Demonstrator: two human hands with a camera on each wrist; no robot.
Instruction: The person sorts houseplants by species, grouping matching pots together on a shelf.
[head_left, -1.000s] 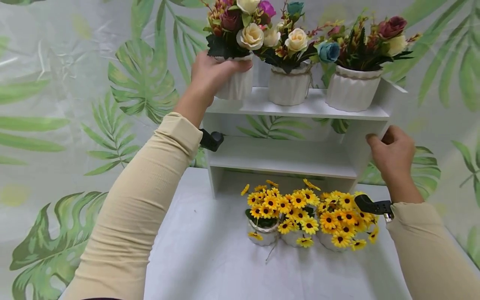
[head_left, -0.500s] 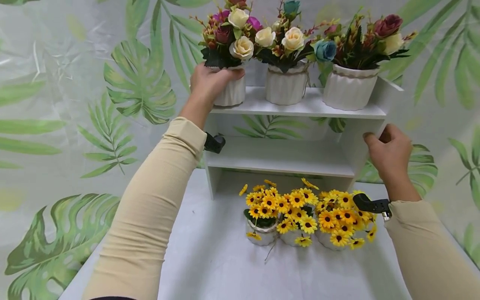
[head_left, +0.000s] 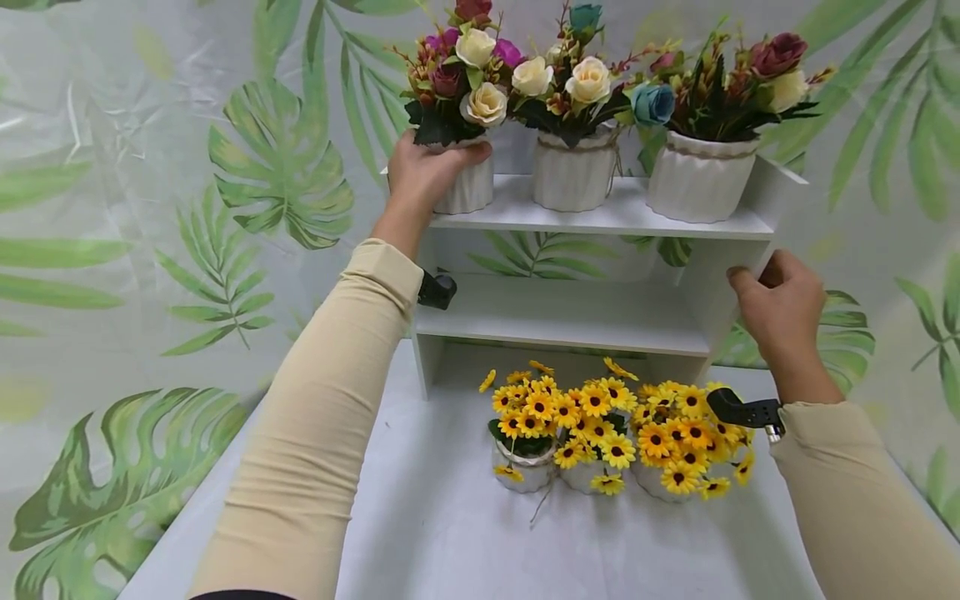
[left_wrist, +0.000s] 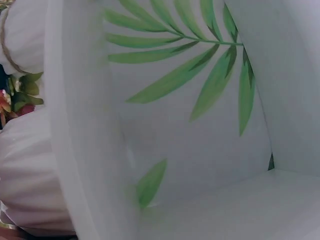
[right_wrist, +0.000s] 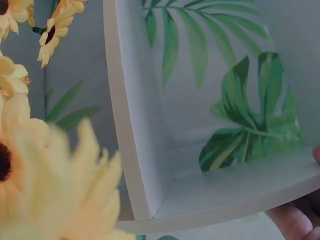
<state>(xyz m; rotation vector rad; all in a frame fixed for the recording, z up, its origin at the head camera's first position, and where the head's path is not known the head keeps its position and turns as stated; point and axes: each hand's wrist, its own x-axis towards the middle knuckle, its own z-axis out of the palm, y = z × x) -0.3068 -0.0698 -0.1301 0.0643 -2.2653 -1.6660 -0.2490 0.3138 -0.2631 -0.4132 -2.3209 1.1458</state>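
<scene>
Head view shows your left hand [head_left: 426, 173] wrapped around the leftmost white ribbed pot [head_left: 467, 185] of mixed roses, fingers curled over its front and the thumb at the rim. That pot stands upright on the top board of the white shelf unit [head_left: 600, 221], at the board's left end, with its long axis vertical and the blooms pointing up. It sits close to the left edge of the board, so you have little room on that side. On its right the middle rose pot [head_left: 574, 173] stands just beside it, and their flowers touch above the rims. The third rose pot [head_left: 699, 182] stands further right, near the unit's right wall.

Your right hand [head_left: 780, 312] grips the front edge of the unit's right side panel, fingers curled round it below the top board. In the right wrist view only a fingertip and part of the palm show under the panel edge.

Below the top board the middle shelf lies bare, open to the front. Three small pots of yellow daisies [head_left: 615, 425] stand in a row on the desk [head_left: 450, 533], right in front of the unit's bottom opening. The desk has open surface towards you and to the left of the daisies. Left wrist view shows the pot's white wall [left_wrist: 30, 185] blurred beside a shelf panel.
</scene>
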